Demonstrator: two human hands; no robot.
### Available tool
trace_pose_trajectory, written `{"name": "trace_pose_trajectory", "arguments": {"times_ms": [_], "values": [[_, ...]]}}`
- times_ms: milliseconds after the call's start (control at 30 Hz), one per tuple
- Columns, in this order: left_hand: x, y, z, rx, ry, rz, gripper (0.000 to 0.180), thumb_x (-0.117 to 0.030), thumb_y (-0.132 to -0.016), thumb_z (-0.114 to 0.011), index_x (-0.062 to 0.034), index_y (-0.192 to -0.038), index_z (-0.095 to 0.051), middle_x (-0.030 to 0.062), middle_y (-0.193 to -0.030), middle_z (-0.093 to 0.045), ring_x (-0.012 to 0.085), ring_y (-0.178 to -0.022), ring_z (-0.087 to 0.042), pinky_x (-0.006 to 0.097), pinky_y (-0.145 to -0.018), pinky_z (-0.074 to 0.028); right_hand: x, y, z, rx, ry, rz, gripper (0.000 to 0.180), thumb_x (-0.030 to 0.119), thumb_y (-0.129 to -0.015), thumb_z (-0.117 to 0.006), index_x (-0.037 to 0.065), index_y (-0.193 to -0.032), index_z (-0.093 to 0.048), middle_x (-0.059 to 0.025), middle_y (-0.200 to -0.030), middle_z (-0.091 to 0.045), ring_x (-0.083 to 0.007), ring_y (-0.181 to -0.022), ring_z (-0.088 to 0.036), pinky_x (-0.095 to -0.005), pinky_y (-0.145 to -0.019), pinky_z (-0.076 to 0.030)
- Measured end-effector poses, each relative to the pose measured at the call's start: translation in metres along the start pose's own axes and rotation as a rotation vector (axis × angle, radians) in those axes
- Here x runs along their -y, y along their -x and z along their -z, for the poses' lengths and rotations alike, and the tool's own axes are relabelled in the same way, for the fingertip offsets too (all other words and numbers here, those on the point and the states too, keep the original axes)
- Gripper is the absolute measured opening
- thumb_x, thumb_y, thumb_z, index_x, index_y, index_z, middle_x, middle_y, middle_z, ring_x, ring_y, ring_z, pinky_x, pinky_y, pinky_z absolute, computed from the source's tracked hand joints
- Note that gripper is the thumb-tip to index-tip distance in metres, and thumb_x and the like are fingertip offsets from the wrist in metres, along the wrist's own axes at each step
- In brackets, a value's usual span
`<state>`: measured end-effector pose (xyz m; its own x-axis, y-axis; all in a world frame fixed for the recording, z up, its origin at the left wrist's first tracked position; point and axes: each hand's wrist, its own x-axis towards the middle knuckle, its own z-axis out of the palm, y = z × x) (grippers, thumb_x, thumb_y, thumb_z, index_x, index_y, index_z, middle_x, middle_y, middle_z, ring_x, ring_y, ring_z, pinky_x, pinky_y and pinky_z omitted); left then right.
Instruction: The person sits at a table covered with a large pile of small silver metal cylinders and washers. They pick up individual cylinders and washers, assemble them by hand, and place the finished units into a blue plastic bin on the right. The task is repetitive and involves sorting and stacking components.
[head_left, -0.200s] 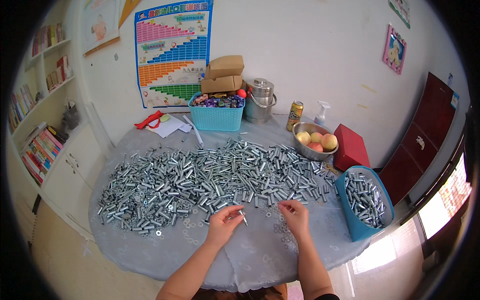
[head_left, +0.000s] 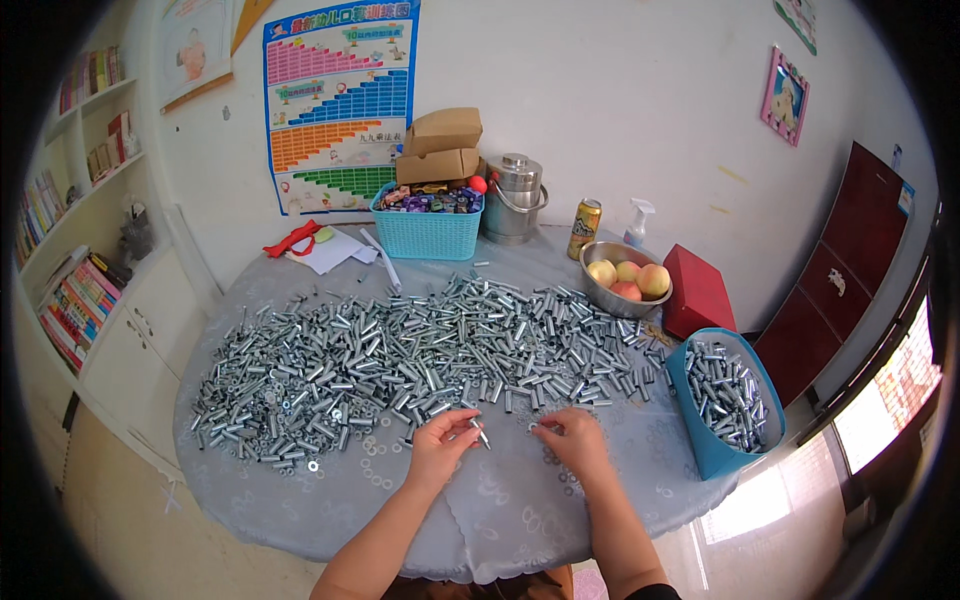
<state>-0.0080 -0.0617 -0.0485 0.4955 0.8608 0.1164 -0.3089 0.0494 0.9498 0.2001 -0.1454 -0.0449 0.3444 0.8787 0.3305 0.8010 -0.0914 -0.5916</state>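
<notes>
My left hand (head_left: 446, 440) pinches a thin silvery bolt (head_left: 482, 435), its free end slanting down to the right. Across a small gap, my right hand (head_left: 573, 440) has thumb and forefinger closed on a small pale washer (head_left: 533, 427) at their tips. Just beyond both hands spreads a large heap of shiny metal sleeves and bolts (head_left: 400, 345). Flat washers (head_left: 374, 462) lie scattered on the tablecloth left of my left hand, and more lie beneath my right hand.
A blue bin (head_left: 695, 440) full of metal parts stands at the table's right edge. Behind the heap are a steel bowl (head_left: 622, 302) of fruit, a red box (head_left: 695, 290), a drink can (head_left: 585, 228), a steel pot (head_left: 512, 205), a turquoise basket (head_left: 425, 235) and papers (head_left: 330, 252).
My right hand has moved left, closer to my left hand, and a washer now shows at its fingertips. My left hand still holds the bolt. The view has shifted slightly.
</notes>
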Motion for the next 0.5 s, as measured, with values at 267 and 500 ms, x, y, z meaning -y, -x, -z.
{"name": "trace_pose_trajectory", "arguments": {"times_ms": [267,500], "values": [[0.0,0.001,-0.002,0.01,-0.008,0.031,0.027,0.003,-0.08,-0.059,0.0012,-0.107,-0.058,0.0077,-0.093,-0.062,0.0107,-0.084,-0.058,0.024,-0.069,-0.051,-0.004,-0.001,-0.016,-0.013,0.06,0.084,0.022,0.022,-0.064,-0.075,0.005,-0.076,-0.066,-0.0088,-0.074,-0.062,-0.0231,-0.065,-0.058,-0.0338,-0.06,-0.047],[0.002,0.001,-0.003,0.007,-0.015,0.029,0.027,0.002,-0.08,-0.059,0.0011,-0.107,-0.058,0.0094,-0.094,-0.063,0.0116,-0.082,-0.06,0.023,-0.068,-0.052,0.002,0.001,-0.014,-0.035,0.045,0.017,0.023,0.023,-0.064,-0.075,0.005,-0.076,-0.067,-0.0091,-0.074,-0.062,-0.0242,-0.066,-0.058,-0.0343,-0.061,-0.047]]}}
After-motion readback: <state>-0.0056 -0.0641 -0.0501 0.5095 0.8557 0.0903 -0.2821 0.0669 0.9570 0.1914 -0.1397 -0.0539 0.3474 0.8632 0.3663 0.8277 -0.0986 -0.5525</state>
